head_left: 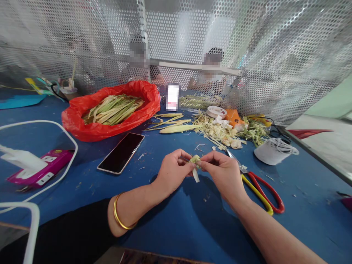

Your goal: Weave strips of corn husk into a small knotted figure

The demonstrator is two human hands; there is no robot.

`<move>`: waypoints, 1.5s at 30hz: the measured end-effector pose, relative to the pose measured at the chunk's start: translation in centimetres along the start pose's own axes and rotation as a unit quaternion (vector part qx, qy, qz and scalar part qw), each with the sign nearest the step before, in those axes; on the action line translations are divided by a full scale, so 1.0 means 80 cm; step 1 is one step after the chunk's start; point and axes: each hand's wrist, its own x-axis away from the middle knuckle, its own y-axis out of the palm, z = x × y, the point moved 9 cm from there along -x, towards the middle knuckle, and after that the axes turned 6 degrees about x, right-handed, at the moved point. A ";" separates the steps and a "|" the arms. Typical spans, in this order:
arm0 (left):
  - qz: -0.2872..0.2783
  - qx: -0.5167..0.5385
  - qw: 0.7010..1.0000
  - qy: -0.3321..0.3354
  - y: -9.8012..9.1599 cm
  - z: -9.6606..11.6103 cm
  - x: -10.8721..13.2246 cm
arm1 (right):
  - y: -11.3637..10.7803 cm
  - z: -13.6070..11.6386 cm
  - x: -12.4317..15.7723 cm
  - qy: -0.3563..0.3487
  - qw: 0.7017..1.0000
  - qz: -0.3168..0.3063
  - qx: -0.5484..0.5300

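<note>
Between my two hands is a small folded strip of pale green leaf [195,160], its loose white-green end hanging down. My left hand [176,169] pinches it from the left, thumb against fingers. From the right, my right hand [221,169] pinches the same piece with thumb and forefinger. Scissors [257,187] with one red and one yellow handle lie beside my right hand, blades partly behind it. Beyond the hands, long dried leaf strips [176,128] lie on the blue table [170,227]. A red plastic bag [110,134] holds many more strips [115,109].
A phone [121,153] lies left of the hands. At far left are a purple power strip [41,170] and white cable [74,146]. Leaf scraps [220,132], a tape roll [216,112] and a white thread spool [273,151] sit right. Perforated metal mesh [181,40] stands behind, with people beyond.
</note>
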 end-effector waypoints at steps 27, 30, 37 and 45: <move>0.012 0.016 0.999 -0.024 -0.001 -0.002 0.000 | 0.008 0.002 0.000 0.019 0.996 -0.010 -0.091; 0.011 0.010 1.000 -0.025 -0.001 -0.002 0.001 | 0.006 -0.002 0.001 0.002 0.998 -0.005 -0.062; 0.001 -0.029 1.000 0.011 -0.001 0.002 0.000 | -0.002 -0.009 0.003 -0.009 0.999 0.018 0.027; -0.001 -0.057 0.997 0.045 -0.004 0.002 -0.005 | 0.003 -0.003 -0.002 -0.035 0.998 -0.009 0.045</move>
